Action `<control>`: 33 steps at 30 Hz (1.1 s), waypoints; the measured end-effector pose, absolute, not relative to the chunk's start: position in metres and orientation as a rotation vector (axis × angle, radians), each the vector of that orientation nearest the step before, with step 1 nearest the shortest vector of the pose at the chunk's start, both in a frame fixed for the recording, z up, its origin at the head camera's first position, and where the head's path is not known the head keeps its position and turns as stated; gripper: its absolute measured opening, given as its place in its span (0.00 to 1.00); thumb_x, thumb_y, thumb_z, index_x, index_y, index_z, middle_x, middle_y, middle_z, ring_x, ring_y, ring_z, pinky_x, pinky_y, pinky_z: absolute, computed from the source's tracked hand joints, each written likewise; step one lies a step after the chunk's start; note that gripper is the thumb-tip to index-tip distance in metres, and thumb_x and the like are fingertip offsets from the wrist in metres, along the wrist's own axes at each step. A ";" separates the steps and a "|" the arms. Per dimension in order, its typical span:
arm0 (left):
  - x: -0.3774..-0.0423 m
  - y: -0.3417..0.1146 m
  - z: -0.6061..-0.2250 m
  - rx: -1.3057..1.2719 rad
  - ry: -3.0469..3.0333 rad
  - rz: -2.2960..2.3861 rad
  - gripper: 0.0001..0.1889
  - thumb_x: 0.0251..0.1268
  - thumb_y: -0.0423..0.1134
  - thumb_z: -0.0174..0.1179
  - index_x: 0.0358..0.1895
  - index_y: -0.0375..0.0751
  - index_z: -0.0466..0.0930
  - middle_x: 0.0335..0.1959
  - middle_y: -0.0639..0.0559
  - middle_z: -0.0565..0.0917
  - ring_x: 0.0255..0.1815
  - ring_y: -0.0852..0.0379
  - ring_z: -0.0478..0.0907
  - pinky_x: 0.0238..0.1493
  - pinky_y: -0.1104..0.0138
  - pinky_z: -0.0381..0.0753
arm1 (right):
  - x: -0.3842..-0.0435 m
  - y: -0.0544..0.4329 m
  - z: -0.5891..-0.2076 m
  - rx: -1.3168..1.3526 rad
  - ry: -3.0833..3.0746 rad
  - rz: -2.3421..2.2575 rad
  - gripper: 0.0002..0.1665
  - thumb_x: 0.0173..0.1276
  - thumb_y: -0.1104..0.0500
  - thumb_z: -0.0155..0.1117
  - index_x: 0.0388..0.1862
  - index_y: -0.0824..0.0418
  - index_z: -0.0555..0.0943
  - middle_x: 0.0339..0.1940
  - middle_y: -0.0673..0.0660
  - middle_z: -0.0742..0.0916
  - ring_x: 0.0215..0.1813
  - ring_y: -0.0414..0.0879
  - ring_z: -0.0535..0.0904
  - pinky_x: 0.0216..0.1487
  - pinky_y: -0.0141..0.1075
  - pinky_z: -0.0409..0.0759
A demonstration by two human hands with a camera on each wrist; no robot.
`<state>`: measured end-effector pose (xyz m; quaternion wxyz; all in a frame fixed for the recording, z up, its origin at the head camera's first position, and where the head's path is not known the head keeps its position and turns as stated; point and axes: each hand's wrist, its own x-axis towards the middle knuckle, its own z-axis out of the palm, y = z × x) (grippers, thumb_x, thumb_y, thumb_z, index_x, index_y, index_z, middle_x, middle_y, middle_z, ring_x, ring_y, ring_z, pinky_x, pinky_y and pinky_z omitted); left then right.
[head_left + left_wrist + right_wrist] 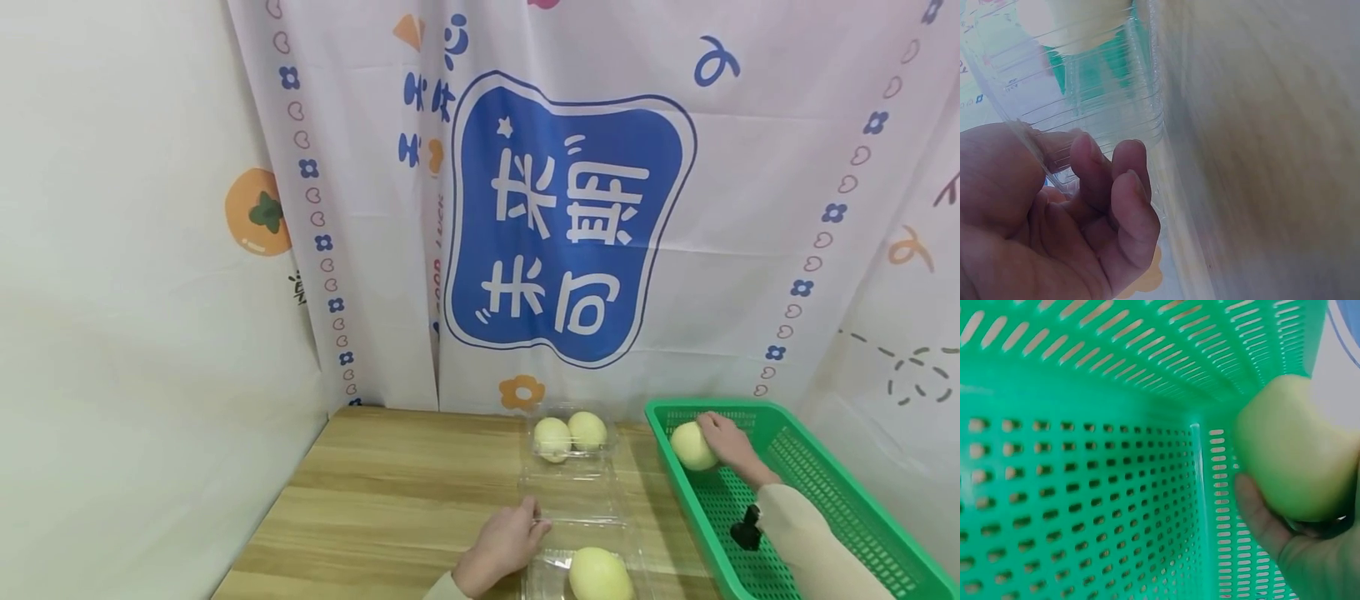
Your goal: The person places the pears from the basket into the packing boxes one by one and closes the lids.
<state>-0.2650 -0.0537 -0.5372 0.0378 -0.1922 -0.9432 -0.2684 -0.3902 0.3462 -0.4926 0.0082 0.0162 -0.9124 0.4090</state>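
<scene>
In the head view my right hand (729, 446) grips a pale yellow melon (693, 447) at the far left corner of a green basket (840, 467). The right wrist view shows the thumb curled under this melon (1297, 450), beside the slotted basket wall. My left hand (504, 537) pinches the edge of a clear plastic clamshell box (551, 562), its lid lying open towards the back. One melon (600, 575) sits in that box. In the left wrist view, the left hand (1085, 206) has its fingers curled at the box's ribbed wall (1085, 100).
A second clear box (573, 410) with two melons (588, 431) stands at the back of the wooden table (375, 492). Behind it hangs a printed curtain (570, 225). A black object (746, 532), partly behind the right sleeve, shows over the basket.
</scene>
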 end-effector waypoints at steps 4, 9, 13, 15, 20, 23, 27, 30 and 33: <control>-0.265 -0.053 -0.536 -0.593 -2.897 -0.838 0.13 0.70 0.49 0.57 0.43 0.42 0.75 0.19 0.59 0.73 0.18 0.64 0.65 0.20 0.72 0.66 | -0.388 0.348 -0.490 0.021 -2.789 1.395 0.34 0.81 0.45 0.29 0.60 0.75 0.67 0.36 0.66 0.79 0.27 0.49 0.79 0.32 0.48 0.87; -0.265 -0.053 -0.536 -0.599 -2.905 -0.848 0.13 0.70 0.49 0.57 0.43 0.42 0.75 0.20 0.59 0.73 0.18 0.64 0.65 0.20 0.72 0.67 | -0.390 0.351 -0.488 -0.019 -2.775 1.490 0.42 0.80 0.38 0.27 0.65 0.75 0.63 0.37 0.66 0.80 0.28 0.48 0.81 0.36 0.50 0.87; -0.264 -0.054 -0.537 -0.611 -2.911 -0.860 0.13 0.71 0.48 0.57 0.42 0.42 0.74 0.20 0.58 0.73 0.18 0.65 0.66 0.20 0.72 0.67 | -0.390 0.351 -0.483 -0.035 -2.755 1.573 0.48 0.78 0.33 0.30 0.70 0.76 0.58 0.41 0.68 0.80 0.30 0.48 0.83 0.38 0.49 0.88; -0.263 -0.054 -0.538 -0.623 -2.904 -0.851 0.13 0.71 0.48 0.57 0.43 0.41 0.75 0.20 0.58 0.74 0.18 0.65 0.66 0.20 0.72 0.67 | -0.389 0.351 -0.480 -0.036 -2.739 1.587 0.47 0.78 0.34 0.32 0.70 0.75 0.59 0.41 0.67 0.80 0.30 0.48 0.83 0.37 0.47 0.88; -0.263 -0.053 -0.539 -0.628 -2.895 -0.832 0.13 0.71 0.49 0.56 0.43 0.41 0.75 0.20 0.58 0.74 0.18 0.65 0.66 0.20 0.72 0.67 | -0.389 0.348 -0.470 -0.023 -2.708 1.597 0.43 0.79 0.37 0.35 0.69 0.74 0.61 0.40 0.65 0.81 0.30 0.46 0.83 0.35 0.44 0.88; -0.263 -0.052 -0.537 -0.627 -2.894 -0.821 0.13 0.71 0.49 0.56 0.43 0.42 0.75 0.20 0.59 0.73 0.18 0.65 0.65 0.20 0.73 0.67 | -0.388 0.344 -0.464 0.020 -2.707 1.570 0.41 0.79 0.39 0.36 0.70 0.74 0.61 0.43 0.68 0.80 0.30 0.47 0.82 0.35 0.45 0.88; -0.263 -0.053 -0.536 -0.628 -2.887 -0.815 0.13 0.71 0.49 0.56 0.43 0.43 0.75 0.20 0.59 0.72 0.17 0.66 0.64 0.20 0.74 0.66 | -0.384 0.337 -0.452 0.078 -2.767 1.327 0.39 0.80 0.40 0.35 0.68 0.72 0.66 0.47 0.71 0.81 0.33 0.46 0.79 0.34 0.44 0.84; -0.263 -0.053 -0.536 -0.621 -2.889 -0.820 0.12 0.71 0.49 0.56 0.43 0.43 0.75 0.19 0.59 0.72 0.17 0.66 0.65 0.19 0.73 0.66 | -0.381 0.330 -0.443 0.105 -2.807 1.139 0.39 0.80 0.39 0.33 0.66 0.71 0.69 0.50 0.71 0.82 0.37 0.47 0.77 0.34 0.38 0.76; -0.265 -0.052 -0.536 -0.613 -2.886 -0.816 0.13 0.71 0.49 0.56 0.43 0.42 0.75 0.20 0.59 0.73 0.18 0.65 0.65 0.20 0.73 0.67 | -0.377 0.323 -0.434 0.125 -2.812 1.090 0.39 0.80 0.39 0.33 0.67 0.70 0.69 0.51 0.70 0.82 0.38 0.49 0.76 0.36 0.37 0.72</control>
